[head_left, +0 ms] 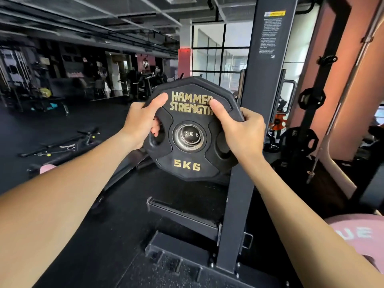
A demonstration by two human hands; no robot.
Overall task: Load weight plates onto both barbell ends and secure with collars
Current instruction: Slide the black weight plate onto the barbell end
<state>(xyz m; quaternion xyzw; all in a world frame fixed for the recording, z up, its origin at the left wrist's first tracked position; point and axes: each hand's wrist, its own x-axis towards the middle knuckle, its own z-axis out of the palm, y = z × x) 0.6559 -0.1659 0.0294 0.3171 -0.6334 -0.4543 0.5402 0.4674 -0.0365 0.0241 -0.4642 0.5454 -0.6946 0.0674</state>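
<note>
A black 5 kg plate (187, 165) with gold lettering faces me at the centre of the view. The silver end of the barbell sleeve (190, 136), stamped 1500 B, shows through its centre hole. My left hand (143, 121) grips the plate's left rim, thumb on the face and fingers curled through the left grip slot. On the opposite rim my right hand (239, 129) holds on, thumb across the lettering, fingers wrapped behind the edge. Another dark plate seems to sit right behind this one. No collar is in view.
A black rack upright (257, 100) stands just right of the plate, with its base frame (182, 217) on the floor below. Black plates (311, 98) hang on pegs at the right. A pink plate (357, 235) lies at lower right. Bars and attachments (62, 144) lie on the floor at left.
</note>
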